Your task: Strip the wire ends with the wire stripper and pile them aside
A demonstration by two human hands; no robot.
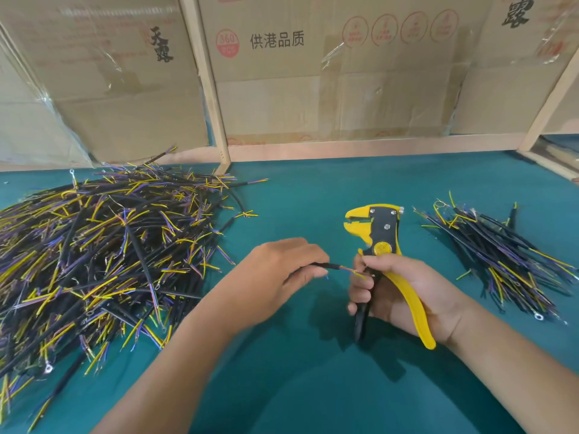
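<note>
Holding a black-sheathed wire level, the left hand pinches it with curled fingers; its long axis runs left to right, coloured cores pointing at the right hand. That hand wraps both handles of the yellow wire stripper, head up, jaws parted and facing left, above and just beyond the wire tip. Likely next: lift the tip into the jaws. Big unstripped heap lies far left; smaller pile right, on the green tabletop.

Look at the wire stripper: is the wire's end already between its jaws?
No. The wire held by the left hand ends near the right hand, well below the open jaws of the wire stripper.
</note>
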